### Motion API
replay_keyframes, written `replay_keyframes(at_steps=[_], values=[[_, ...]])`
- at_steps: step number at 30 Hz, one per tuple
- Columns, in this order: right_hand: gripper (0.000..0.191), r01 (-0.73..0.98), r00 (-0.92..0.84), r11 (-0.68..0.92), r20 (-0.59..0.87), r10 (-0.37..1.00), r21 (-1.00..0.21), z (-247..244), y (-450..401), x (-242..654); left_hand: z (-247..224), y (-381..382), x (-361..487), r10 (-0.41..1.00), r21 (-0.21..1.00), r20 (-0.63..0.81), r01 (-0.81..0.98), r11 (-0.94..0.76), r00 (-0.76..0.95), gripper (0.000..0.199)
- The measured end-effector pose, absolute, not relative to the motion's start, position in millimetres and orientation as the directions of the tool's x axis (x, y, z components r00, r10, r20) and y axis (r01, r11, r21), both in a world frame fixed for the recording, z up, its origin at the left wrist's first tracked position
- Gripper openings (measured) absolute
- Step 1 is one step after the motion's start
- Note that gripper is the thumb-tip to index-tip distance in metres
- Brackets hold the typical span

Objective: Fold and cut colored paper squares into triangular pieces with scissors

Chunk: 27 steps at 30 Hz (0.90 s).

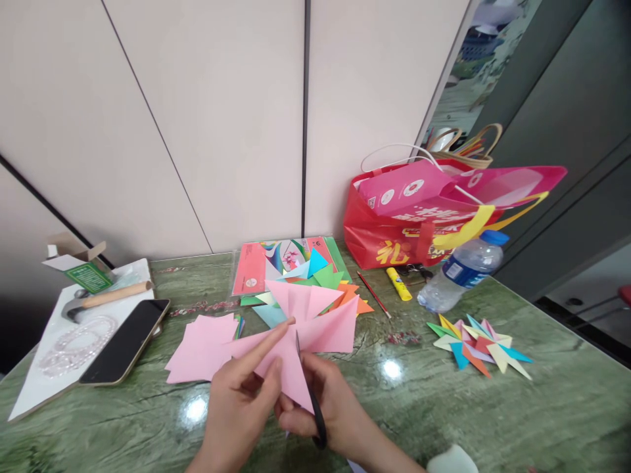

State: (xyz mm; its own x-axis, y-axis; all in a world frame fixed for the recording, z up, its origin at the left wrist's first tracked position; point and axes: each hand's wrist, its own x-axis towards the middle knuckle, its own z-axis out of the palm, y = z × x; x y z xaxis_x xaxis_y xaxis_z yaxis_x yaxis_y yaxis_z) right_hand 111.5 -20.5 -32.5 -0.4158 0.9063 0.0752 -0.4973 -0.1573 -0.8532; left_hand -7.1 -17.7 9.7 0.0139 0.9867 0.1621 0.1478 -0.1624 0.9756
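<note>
A folded pink paper (294,371) is pinched by my left hand (246,387), its thumb and fingers on the sheet's left part. Black-handled scissors (319,420) are in my right hand (328,401), their blades at the paper's right edge and partly hidden by it. Just beyond my hands lie more folded pink pieces (330,325), in front of a pile of coloured folded papers (325,276). A stack of pink sheets (202,348) rests to the left of my left hand.
At the left are a white board (37,374), a phone (125,341), and a wooden-handled tool (116,294). Rightward lie a pencil (373,295), glue stick (399,284), bottle (461,272), red bag (384,230) and paper stars (478,345). A wall backs the table.
</note>
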Motion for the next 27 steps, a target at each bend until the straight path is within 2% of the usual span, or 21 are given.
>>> replay_keyframes(at_steps=[14,21,27], values=[[0.039,-0.492,-0.401,-0.153,0.068,0.913,-0.857,-35.3,-15.2,112.6,5.9,-12.8,-5.8,0.990,0.983,0.129,0.137,-0.120,-0.054,0.033],[0.037,-0.422,-0.346,-0.137,0.019,0.938,-0.896,-38.6,-12.3,112.6,-3.4,-7.5,-10.7,0.990,0.969,0.126,0.222,-0.111,-0.057,0.034],[0.034,-0.484,-0.338,-0.165,0.009,0.941,-0.859,-38.5,-12.3,108.8,-0.8,-11.0,-5.7,0.989,0.976,0.114,0.198,-0.094,-0.091,0.034]])
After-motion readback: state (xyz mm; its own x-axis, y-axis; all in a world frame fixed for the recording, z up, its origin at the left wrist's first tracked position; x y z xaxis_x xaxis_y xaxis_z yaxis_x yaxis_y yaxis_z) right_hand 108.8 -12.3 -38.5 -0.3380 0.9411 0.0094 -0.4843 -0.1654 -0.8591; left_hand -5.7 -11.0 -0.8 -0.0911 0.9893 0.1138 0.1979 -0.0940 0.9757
